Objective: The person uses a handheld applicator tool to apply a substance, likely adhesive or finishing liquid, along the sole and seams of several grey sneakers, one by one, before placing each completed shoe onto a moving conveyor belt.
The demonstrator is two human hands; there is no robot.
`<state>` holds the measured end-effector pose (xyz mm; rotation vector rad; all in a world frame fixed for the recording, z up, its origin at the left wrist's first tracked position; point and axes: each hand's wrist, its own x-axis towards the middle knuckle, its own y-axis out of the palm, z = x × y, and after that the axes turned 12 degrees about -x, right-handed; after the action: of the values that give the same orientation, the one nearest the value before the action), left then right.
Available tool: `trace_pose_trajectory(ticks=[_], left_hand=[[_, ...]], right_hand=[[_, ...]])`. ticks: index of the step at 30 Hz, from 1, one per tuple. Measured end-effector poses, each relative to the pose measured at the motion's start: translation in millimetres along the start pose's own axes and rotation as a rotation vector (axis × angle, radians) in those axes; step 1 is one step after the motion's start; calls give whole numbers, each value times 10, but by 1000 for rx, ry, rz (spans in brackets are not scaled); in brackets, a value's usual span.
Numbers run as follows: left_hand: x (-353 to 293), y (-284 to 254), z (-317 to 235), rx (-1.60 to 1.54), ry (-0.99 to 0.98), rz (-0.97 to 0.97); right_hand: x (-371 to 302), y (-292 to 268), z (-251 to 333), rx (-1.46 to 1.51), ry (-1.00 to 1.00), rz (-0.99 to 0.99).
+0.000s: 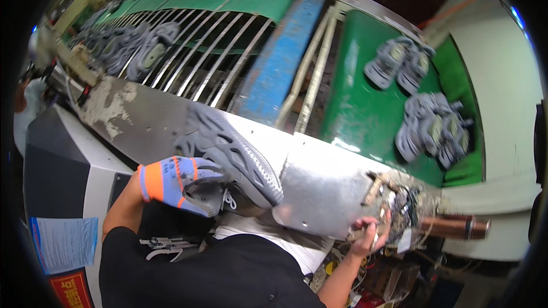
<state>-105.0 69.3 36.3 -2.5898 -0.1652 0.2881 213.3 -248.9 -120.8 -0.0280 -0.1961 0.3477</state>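
My left hand (181, 185), in a lilac and orange glove with dark grey fingers, is curled against the near side of a grey moulded shoe (237, 157). The shoe has large cut-out holes and a pale textured sole edge, and lies at a slant on the metal ledge. More grey material beside it is partly hidden, and I cannot tell whether it is a second shoe. At the ledge's right end is my bare right hand (371, 236), its fingers bent around something small and thin. It is beside a pile of small tools and scraps (402, 202).
Beyond the metal ledge (322, 185) runs a roller conveyor (200, 60) with several grey shoes at left. A blue beam (279, 60) separates it from a green belt (357, 94) carrying more grey shoes (436, 128). A dark-and-white machine housing (63, 159) stands left.
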Motion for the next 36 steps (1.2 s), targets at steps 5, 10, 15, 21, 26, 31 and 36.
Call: trace_pose_trajectory(ticks=[5, 10, 15, 21, 26, 31, 36], left_hand=[[781, 684, -355, 786, 398, 65], [1250, 856, -243, 852, 377, 116], [696, 340, -518, 594, 450, -357], [334, 270, -646, -311, 681, -1213], [694, 112, -393, -332, 723, -833], [1033, -100, -482, -306, 746, -539], [1116, -12, -635, -503, 626, -598]], right_hand=[[-15, -23, 30, 43, -27, 23], [-111, -202, 4, 90, 13, 25], [-288, -675, 22, -127, 3, -55], [-320, -826, 170, -511, 95, -110], [-643, -332, 561, -174, 75, 231], [-512, 288, 992, 59, -266, 554], [-60, 677, 1546, -28, -583, 647]])
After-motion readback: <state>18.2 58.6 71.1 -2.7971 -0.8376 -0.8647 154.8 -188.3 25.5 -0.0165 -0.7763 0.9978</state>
